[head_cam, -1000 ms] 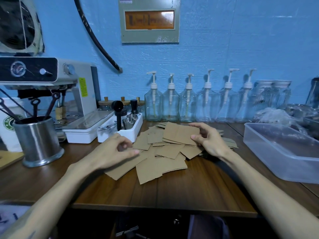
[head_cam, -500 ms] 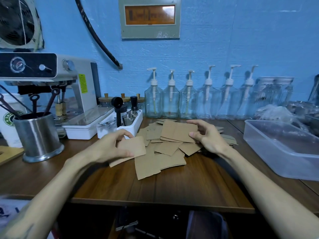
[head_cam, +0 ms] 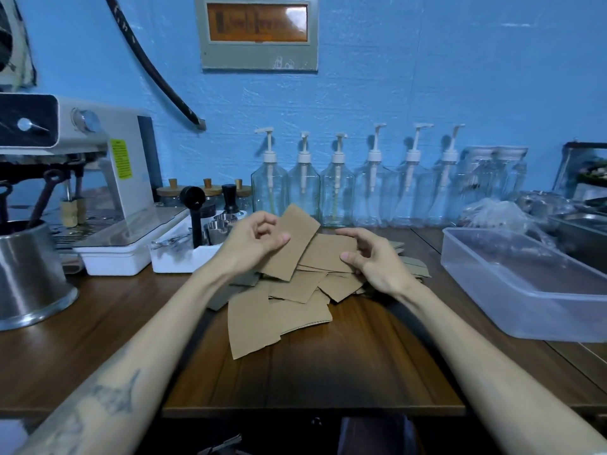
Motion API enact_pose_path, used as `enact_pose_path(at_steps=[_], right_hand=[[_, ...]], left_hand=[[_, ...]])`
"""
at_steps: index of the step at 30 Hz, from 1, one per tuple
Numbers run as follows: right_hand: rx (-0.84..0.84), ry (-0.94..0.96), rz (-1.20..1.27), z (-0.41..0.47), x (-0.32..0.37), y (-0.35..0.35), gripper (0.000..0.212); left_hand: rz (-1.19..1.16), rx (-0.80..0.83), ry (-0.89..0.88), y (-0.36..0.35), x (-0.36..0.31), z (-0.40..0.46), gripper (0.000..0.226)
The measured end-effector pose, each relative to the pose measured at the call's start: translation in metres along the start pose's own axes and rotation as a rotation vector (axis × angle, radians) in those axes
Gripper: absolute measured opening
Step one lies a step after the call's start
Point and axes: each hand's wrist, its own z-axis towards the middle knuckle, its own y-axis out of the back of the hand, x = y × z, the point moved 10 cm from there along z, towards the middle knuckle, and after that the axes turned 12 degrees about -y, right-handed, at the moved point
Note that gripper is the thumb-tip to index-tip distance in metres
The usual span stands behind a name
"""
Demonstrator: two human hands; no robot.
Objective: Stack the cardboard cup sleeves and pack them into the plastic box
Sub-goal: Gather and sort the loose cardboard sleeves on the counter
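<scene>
**Two hands, one sleeve each, above a loose pile**

Two bare hands are seen over a wooden counter (head_cam: 345,366). A single cardboard sleeve (head_cam: 290,244) is pinched by the left hand (head_cam: 254,244), thumb on its face and curled fingers behind it, and is held tilted above the heap with its lower edge over the other pieces. A second flat sleeve (head_cam: 328,254) on top of the pile is gripped by the right hand (head_cam: 372,257) at its right edge, fingers curled over it and thumb underneath.

The loose pile of sleeves (head_cam: 285,307) is spread on the counter between the forearms, overlapping at odd angles, with one large piece lying nearest the viewer. The clear plastic box (head_cam: 525,310) stands to the right of the pile, apart from it, and nothing can be made out inside it.

Six pump bottles (head_cam: 338,192) of clear glass are lined along the blue wall. An espresso machine (head_cam: 108,165) is placed at the left; a yellow-green label (head_cam: 121,159) is stuck on its side, but its print is too small to be read. A framed orange panel (head_cam: 258,23) is mounted on the wall, its dark writing blurred beyond reading. A steel container (head_cam: 29,277) is set at the far left, beside a white tray (head_cam: 184,257) of small tools.
</scene>
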Motion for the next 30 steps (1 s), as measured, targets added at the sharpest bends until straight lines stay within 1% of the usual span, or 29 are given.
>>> enact_pose_path(at_steps=[3, 5, 7, 8, 9, 10, 12, 14, 16, 19, 22, 25, 28, 30], right_hand=[[-0.003, -0.005, 0.004, 0.001, -0.001, 0.001, 0.042], [0.003, -0.011, 0.007, 0.002, -0.002, 0.001, 0.041], [-0.001, -0.010, 0.008, 0.002, -0.002, 0.000, 0.041], [-0.004, -0.010, 0.014, 0.001, -0.002, 0.001, 0.040], [-0.007, -0.011, 0.017, 0.001, -0.002, 0.001, 0.040], [-0.008, -0.014, 0.017, 0.000, -0.001, 0.001, 0.039], [-0.006, -0.019, 0.014, 0.000, -0.001, 0.000, 0.039], [-0.003, -0.022, 0.012, 0.000, -0.001, 0.000, 0.040], [0.006, -0.026, 0.010, -0.001, -0.001, -0.001, 0.041], [0.014, -0.022, 0.001, 0.000, 0.000, -0.001, 0.042], [0.025, -0.021, 0.003, -0.001, 0.001, -0.002, 0.044], [0.037, -0.043, 0.009, -0.002, 0.002, -0.004, 0.047], [0.066, -0.069, 0.030, -0.002, 0.001, -0.006, 0.051], [0.087, -0.078, 0.043, -0.002, 0.000, -0.010, 0.053]], left_hand=[[-0.099, -0.024, -0.020, -0.008, 0.007, -0.001, 0.028], [-0.159, -0.041, -0.035, -0.010, 0.010, -0.003, 0.043], [-0.148, -0.018, -0.069, -0.011, 0.010, -0.004, 0.069], [-0.143, -0.006, -0.090, -0.011, 0.007, -0.005, 0.076], [-0.151, -0.012, -0.106, -0.011, 0.004, -0.005, 0.076], [-0.164, -0.040, -0.114, -0.008, 0.002, -0.005, 0.071], [-0.169, -0.119, -0.112, -0.002, -0.001, -0.005, 0.054], [-0.176, -0.182, -0.062, 0.002, 0.003, -0.006, 0.038], [-0.168, -0.210, -0.007, 0.005, 0.012, -0.007, 0.029], [-0.017, -0.222, 0.041, 0.011, 0.027, -0.007, 0.023], [0.185, -0.127, 0.048, 0.007, 0.034, -0.008, 0.023], [0.419, -0.030, 0.012, -0.004, 0.032, -0.009, 0.041], [0.567, -0.012, -0.016, -0.011, 0.027, -0.009, 0.031], [0.577, -0.020, -0.049, -0.014, 0.027, -0.008, 0.051]])
